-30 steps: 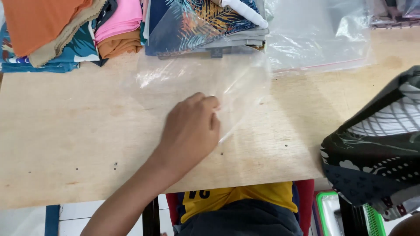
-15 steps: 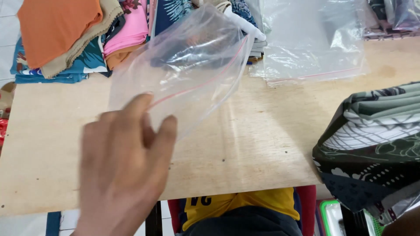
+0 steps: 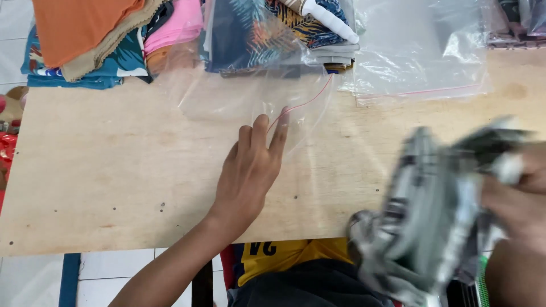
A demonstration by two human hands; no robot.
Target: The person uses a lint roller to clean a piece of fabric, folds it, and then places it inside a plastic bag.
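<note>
My desk (image 3: 114, 170) is a pale plywood sheet with a few small dark specks and holes. Along its far edge lies a heap of folded cloth: an orange piece (image 3: 79, 23) at the far left corner, a beige one (image 3: 108, 48) just beside it, teal printed fabric (image 3: 74, 71) under both. Next to these sits a pink fold (image 3: 176, 25), then a dark blue leaf-print cloth (image 3: 256, 34) with a white roll (image 3: 330, 23) on top. Toward the desk's far right corner rests a stack of clear zip bags (image 3: 421, 51) with a thin red seal line. Below the desk's near edge shows my yellow shirt (image 3: 284, 256); white floor tiles (image 3: 34, 278) lie under its left end.
</note>
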